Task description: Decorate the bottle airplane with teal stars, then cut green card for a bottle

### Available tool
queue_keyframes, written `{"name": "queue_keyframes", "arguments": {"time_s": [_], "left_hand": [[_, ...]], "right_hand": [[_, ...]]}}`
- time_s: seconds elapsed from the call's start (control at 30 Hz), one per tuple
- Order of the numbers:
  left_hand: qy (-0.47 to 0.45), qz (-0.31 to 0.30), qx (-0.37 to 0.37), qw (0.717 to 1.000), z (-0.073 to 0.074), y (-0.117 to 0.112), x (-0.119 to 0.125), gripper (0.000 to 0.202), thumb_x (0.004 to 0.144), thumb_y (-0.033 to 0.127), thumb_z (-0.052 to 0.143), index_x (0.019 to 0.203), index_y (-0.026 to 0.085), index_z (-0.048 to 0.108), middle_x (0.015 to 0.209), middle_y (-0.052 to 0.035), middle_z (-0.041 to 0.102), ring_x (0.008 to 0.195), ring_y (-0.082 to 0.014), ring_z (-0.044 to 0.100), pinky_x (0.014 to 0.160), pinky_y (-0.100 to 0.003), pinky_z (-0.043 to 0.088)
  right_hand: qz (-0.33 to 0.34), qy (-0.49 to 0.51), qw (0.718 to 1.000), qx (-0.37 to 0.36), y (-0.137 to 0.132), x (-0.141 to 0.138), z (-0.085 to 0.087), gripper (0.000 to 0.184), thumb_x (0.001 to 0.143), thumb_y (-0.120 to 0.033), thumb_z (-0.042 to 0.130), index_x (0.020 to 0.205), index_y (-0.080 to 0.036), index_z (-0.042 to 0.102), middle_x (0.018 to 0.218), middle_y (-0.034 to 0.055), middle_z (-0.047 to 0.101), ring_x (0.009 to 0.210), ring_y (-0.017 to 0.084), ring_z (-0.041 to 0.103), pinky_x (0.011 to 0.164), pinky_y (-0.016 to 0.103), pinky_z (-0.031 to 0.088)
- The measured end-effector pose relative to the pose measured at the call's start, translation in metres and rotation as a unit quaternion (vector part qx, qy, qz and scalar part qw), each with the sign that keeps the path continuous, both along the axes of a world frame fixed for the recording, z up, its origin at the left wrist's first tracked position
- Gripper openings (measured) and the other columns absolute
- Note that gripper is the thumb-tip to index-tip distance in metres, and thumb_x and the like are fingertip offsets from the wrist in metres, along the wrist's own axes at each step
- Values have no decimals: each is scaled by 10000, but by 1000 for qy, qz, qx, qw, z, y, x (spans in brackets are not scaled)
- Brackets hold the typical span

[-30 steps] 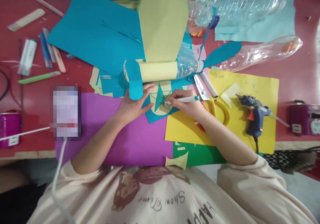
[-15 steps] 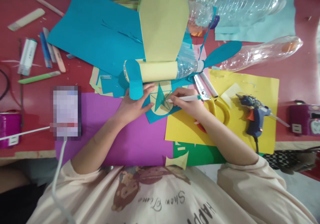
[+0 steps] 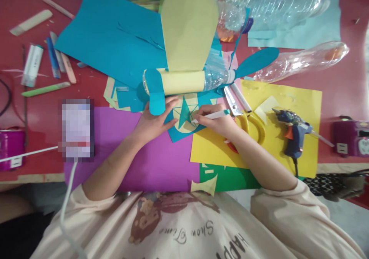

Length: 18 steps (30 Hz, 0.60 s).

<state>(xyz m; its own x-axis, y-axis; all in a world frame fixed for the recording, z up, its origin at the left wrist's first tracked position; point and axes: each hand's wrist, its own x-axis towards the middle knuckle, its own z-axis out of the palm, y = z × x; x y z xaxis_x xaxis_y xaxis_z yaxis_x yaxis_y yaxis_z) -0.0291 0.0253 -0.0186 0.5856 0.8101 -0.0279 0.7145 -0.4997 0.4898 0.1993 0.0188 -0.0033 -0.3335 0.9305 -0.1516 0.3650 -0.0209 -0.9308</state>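
Observation:
My right hand (image 3: 216,118) pinches a white marker (image 3: 215,115) with a green end. Its tip is down at the right side of a star drawing (image 3: 184,114), partly filled in green, on a rounded cream paper wing (image 3: 178,128). My left hand (image 3: 155,122) lies flat with fingers spread at the left edge of that cream piece. Just beyond both hands lies a clear plastic bottle (image 3: 215,78) wrapped in cream and blue paper. A large cream paper wing (image 3: 188,28) stretches away from it, and a blue paper blade (image 3: 256,62) sits by its cap.
Scissors (image 3: 258,126) with yellow handles and a blue glue gun (image 3: 296,137) lie on yellow paper (image 3: 213,151) at right. A phone (image 3: 76,130) with a cable is at left on purple paper (image 3: 161,166). Several clear bottles (image 3: 285,5) lie at the back.
The marker has tilted a little and its tip has shifted slightly right and toward me on the star. My left hand and the bottle have stayed in place.

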Motion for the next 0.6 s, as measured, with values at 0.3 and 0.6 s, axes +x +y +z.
{"name": "queue_keyframes", "arguments": {"time_s": [0.3,0.6], "left_hand": [[-1,-5,5,1000,1,0,-1,441,990,360,445,1411,239,393,1482,-95,480,1379,-267,443,1113,-484,418],[-9,-5,5,1000,0,0,0,439,989,358,443,1408,234,398,1479,-105,482,1384,-274,440,1101,-493,427]], "right_hand": [[-52,21,998,5,0,-1,0,181,749,-342,565,650,-191,582,579,-9,568,541,109,488,521,256,353],[-29,-1,999,19,-1,-1,-1,189,754,-302,555,602,-189,550,530,-26,518,505,89,411,496,248,303]]}}
